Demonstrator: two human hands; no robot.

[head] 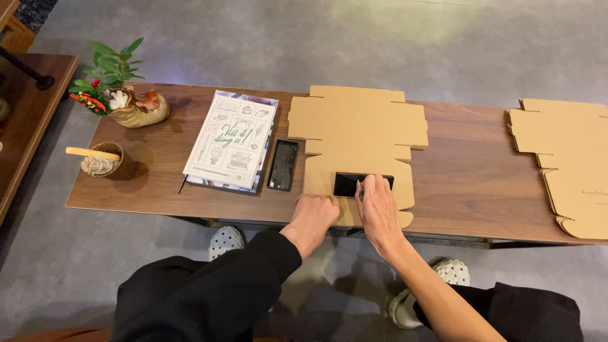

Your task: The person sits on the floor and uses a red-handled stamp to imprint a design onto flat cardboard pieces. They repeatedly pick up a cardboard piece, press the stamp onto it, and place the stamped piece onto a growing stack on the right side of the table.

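Observation:
A flat, unfolded brown cardboard box blank (358, 136) lies on the wooden table (468, 183), reaching to the near edge. On its near part rests a small black rectangular object (347, 183). My right hand (377, 209) lies palm down on the cardboard, its fingertips touching the right end of that black object. My left hand (312, 218) is curled into a fist, pressing on the cardboard's near-left corner at the table edge. Neither hand grips anything.
A white illustrated book (233, 139) lies left of the cardboard, with a black phone (283, 165) beside it. Farther left stand a potted plant (123, 95) and a small round holder (104, 159). A stack of cardboard blanks (567, 158) sits at the right end.

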